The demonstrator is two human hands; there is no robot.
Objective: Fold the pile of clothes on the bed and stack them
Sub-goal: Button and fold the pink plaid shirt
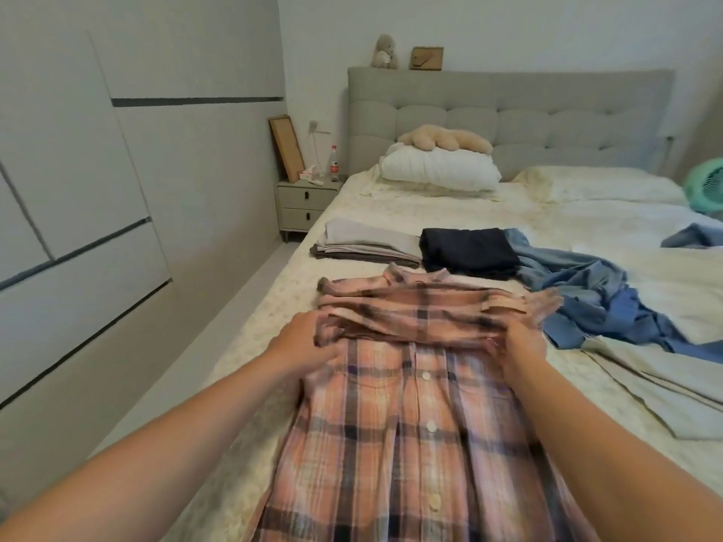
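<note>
A pink plaid button shirt [414,432] lies front-up along the bed [450,213], its collar end folded over in blurred layers. My left hand [303,340] grips the left side of that folded part. My right hand [522,346] grips the right side. Beyond the shirt sit a folded grey stack [367,244] and a folded dark navy garment [469,252]. A loose heap of blue denim clothes [587,299] lies to the right of the shirt.
A pale sheet or garment [665,369] is spread at the right. A white pillow [438,168] with a plush toy sits at the headboard. A nightstand [305,205] stands left of the bed beside wardrobe doors [78,213]. A green fan [708,189] is at far right.
</note>
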